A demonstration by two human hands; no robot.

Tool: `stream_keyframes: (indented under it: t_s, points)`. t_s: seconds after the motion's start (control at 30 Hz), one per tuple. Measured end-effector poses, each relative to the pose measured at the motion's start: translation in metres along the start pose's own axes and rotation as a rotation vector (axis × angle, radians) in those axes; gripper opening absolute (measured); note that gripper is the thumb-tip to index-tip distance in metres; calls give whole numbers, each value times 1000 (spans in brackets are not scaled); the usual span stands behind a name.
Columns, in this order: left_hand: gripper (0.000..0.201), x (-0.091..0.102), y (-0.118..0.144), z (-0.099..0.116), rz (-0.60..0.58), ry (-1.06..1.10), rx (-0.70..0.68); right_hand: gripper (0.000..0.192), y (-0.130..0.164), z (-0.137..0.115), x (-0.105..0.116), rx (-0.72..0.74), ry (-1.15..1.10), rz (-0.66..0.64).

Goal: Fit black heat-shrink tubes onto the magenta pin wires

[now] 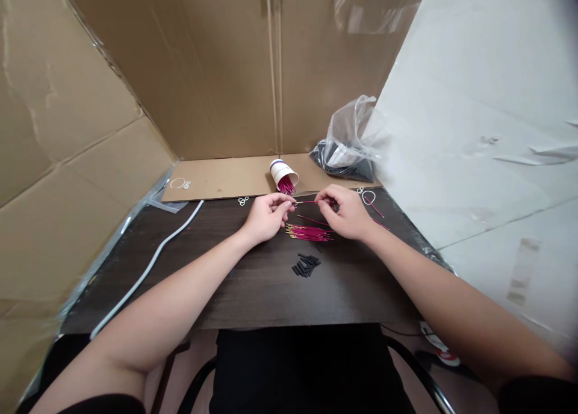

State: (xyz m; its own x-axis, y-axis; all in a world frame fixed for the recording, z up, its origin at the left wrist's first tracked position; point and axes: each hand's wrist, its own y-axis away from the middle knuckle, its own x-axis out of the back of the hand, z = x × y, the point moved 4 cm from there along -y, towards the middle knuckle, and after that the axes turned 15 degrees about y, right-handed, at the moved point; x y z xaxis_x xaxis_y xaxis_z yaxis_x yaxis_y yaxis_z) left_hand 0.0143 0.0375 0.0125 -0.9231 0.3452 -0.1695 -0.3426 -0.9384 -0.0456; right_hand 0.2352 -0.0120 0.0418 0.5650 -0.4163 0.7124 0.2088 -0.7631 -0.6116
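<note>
Both hands are working together near the back edge of the desk [253, 293]. Left hand [266, 216] is pinching one end of a thin pink wire [307, 202] with its fingertips. Right hand [345, 212] is pinching the other end, with its fingers curled in tight. The wire is stretching flat between the two hands, just above the desk.

Right under the hands, a bundle of pink wires [309, 232] with gold tips is lying on the desk. A little nearer the front edge, a small pile of black tubes [306, 265] is sitting, close to the bundle but not touching it.

Behind the hands, a paper cup [282, 173] is lying on its side at the back edge, with more pink wires sticking out of its mouth. A clear bag [350, 143] with dark stuff inside is sitting in the back right corner. A white ring [369, 196] is lying by the right hand.

A long white cable [149, 266] is running across the left side of the desk. Cardboard [217, 65] is standing up behind and to the left.
</note>
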Motion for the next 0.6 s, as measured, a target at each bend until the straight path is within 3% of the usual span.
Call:
stream_keyframes:
  t_s: [0.37, 0.6]
  points:
    - [13, -3, 2, 5, -35, -52, -9, 11, 1, -4, 0, 41, 5, -33]
    - [18, -3, 4, 1, -117, -151, -62, 11, 2, -5, -1, 68, -5, -43]
